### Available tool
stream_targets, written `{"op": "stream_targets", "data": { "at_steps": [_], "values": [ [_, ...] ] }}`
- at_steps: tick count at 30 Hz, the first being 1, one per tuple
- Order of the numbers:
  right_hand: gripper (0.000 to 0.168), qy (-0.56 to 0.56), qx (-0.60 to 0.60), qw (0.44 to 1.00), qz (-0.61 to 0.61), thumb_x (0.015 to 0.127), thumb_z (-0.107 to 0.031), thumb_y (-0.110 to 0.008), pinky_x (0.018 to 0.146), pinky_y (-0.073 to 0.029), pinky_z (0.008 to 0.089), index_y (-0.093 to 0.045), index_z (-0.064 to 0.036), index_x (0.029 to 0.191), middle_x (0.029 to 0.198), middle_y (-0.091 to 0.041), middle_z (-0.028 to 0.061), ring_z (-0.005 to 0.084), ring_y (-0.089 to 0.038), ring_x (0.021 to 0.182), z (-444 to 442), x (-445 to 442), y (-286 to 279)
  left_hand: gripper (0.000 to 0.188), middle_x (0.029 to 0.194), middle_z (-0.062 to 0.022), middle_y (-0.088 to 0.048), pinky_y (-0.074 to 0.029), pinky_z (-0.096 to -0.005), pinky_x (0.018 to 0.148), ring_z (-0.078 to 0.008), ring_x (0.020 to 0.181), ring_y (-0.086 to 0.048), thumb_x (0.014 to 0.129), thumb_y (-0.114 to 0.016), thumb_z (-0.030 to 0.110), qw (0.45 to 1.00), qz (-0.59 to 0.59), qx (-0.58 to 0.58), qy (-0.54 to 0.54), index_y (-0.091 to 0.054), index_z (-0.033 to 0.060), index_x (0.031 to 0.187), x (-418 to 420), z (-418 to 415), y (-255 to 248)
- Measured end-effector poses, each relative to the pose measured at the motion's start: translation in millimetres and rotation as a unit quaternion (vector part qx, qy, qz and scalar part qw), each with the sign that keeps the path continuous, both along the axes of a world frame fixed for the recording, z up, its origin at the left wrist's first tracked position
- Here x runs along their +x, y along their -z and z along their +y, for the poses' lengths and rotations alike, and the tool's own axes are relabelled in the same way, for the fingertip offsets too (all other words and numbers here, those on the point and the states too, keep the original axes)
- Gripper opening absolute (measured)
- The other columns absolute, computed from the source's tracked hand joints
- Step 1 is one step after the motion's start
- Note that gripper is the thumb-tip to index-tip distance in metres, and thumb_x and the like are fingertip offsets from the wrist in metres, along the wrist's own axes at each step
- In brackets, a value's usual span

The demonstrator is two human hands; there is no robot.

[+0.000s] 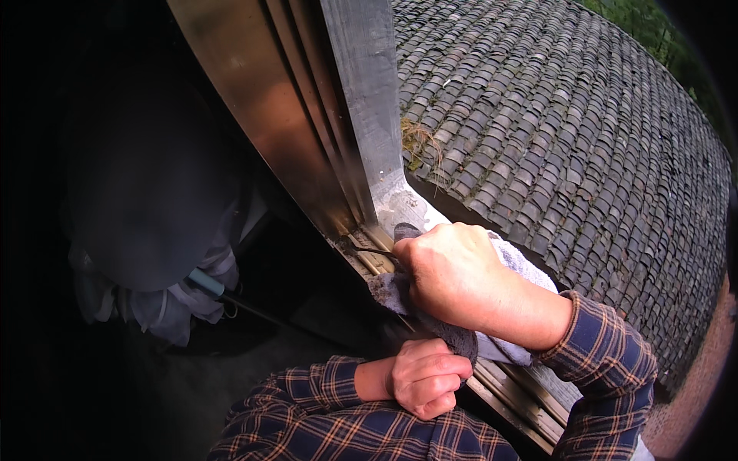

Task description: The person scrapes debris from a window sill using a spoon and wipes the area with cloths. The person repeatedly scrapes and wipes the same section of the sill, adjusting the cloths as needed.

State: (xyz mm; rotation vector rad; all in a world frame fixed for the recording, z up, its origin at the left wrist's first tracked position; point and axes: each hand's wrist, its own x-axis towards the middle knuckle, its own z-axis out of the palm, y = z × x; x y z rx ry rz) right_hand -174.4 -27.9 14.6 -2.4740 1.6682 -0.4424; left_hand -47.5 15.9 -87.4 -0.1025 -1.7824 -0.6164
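Observation:
My right hand (455, 271) is closed around a thin dark rod (373, 250), whose tip reaches into the corner of the metal window track (366, 260). Dirt lies in that corner. A grey, soiled cloth (392, 291) hangs below and around this hand, and a paler towel part (522, 265) lies behind the wrist on the sill. Lower down, my left hand (429, 377) grips a dark, bunched end of the cloth beside the track. The rod's handle is hidden in my right fist.
A bronze-coloured window frame (277, 115) rises from the corner beside a grey outer wall edge (366, 86). The pale sill (406, 207) has wet patches. Outside spreads a tiled roof (553, 138). In the dark room at left are a light blue handle (206, 282) and pale gathered fabric (161, 311).

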Motion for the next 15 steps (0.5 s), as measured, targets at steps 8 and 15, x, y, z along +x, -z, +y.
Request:
{"op": "stream_targets", "data": {
  "at_steps": [8,15],
  "values": [
    [0.011,0.005,-0.025,0.999,0.030,0.070,-0.016,-0.067,0.048,-0.050,0.0444,-0.062,-0.008,0.076,0.057,-0.060,0.0141,0.0351,-0.063,0.054,19.5,-8.9,-22.6,0.011,0.082,-0.0136,-0.066,-0.044,-0.0308,0.047,-0.0211,0.053,-0.053,0.066,-0.059,0.000,1.000,0.010,-0.015,0.002,-0.054,0.0000,0.076,-2.8,-1.9,3.4],
    [0.008,-0.068,-0.003,0.997,0.037,0.073,-0.014,-0.065,0.046,-0.049,0.0418,-0.062,-0.009,0.078,0.057,-0.060,0.0107,0.0326,-0.063,0.053,15.4,-17.1,-12.6,0.010,0.083,-0.0147,-0.064,-0.045,-0.0312,0.047,-0.0211,0.055,-0.053,0.066,-0.059,-0.001,1.000,0.006,-0.026,-0.001,-0.055,-0.0013,0.075,1.5,-1.3,1.7]
  ]
}}
